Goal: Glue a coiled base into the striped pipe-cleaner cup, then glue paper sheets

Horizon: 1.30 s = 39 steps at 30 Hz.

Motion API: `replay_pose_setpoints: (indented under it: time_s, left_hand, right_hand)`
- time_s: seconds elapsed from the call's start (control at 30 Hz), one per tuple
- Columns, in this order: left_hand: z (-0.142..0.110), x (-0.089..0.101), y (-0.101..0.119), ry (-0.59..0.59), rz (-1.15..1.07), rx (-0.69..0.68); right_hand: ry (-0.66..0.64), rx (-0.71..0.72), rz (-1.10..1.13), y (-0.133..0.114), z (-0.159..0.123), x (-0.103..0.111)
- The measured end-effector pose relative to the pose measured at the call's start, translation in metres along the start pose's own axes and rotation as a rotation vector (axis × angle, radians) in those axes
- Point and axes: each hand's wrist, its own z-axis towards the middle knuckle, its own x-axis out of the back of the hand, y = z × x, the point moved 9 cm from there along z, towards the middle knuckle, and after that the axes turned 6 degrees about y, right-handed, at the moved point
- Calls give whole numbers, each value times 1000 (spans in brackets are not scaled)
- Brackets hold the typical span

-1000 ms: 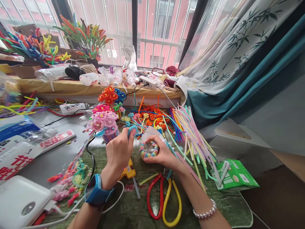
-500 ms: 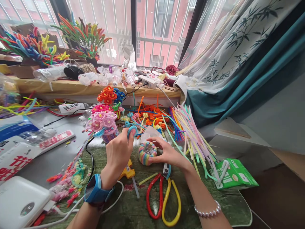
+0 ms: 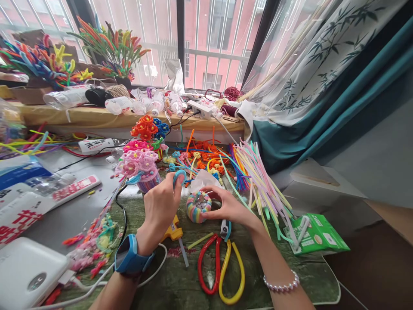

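Observation:
My left hand [image 3: 160, 206] is closed, pinching a small light-blue pipe-cleaner coil [image 3: 178, 175] between thumb and fingers. My right hand [image 3: 227, 207] curls around a small round pot [image 3: 195, 212] wrapped in pastel pink, yellow and blue fuzzy strips, its thumb on the near rim and fingers over the far side. Shiny, clear material shows inside the pot's top. Below the hands lie scissors with one red and one yellow handle [image 3: 241, 272]. Partly behind my left wrist is a yellow glue gun [image 3: 174, 232] with a glue stick beside it.
A pot of pink pipe-cleaner flowers [image 3: 137, 159] stands left of the coil. Bundled pastel pipe cleaners [image 3: 263, 181] and a green packet [image 3: 322, 234] lie to the right. A white power bank [image 3: 32, 271] with cables sits front left. Plastic bottles [image 3: 119, 104] line the sill.
Both hands keep their grips, almost still. The wrapped pot has shifted very slightly to the left; the whole view has moved a little.

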Motion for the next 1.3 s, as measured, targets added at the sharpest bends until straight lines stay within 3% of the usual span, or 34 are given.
replay_pose_setpoints:
  time_s: [0.4,0.93,1.3]
  left_hand:
    - [-1,-2,3,-6,-19,-21]
    - [-2,-3,3,-14,-14,-19]
    - [1,3,-6,94,-321,6]
  right_hand:
    - [15,55,-59,-16,-1,-1]
    - [24,13,0,1,2,-4]
    - [21,32,-26,-1,4,-9]
